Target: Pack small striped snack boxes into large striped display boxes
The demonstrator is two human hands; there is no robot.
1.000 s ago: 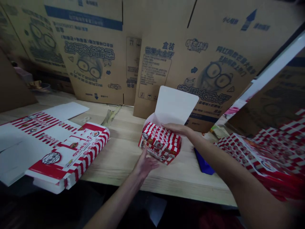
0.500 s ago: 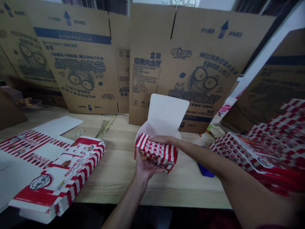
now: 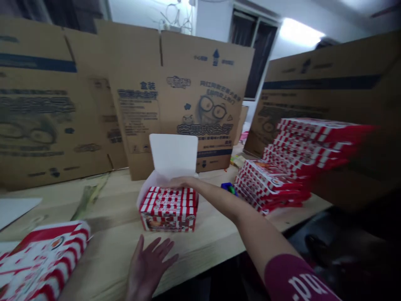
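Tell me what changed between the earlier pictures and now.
The left hand has released its grip on the striped box and drawn back toward the person, open. The view has swung right. The right hand stays at the box's rear; the white flap still stands raised.

A pale wooden worktop (image 3: 115, 225) with visible grain runs across the room, its front edge slanting up toward the right. Tall printed cardboard (image 3: 178, 50) stands along its back, screening much of the pale wall (image 3: 213, 21) behind. Loose wires (image 3: 177, 16) cross that wall near the top. To their right is a window (image 3: 242, 29) with dark panes and a lighter frame; a dark, blurred patch (image 3: 69, 19) shows at upper left. A bright white light (image 3: 300, 32) glows at upper right, below the ceiling (image 3: 351, 14). The floor (image 3: 305, 225) at lower right lies in deep shadow.
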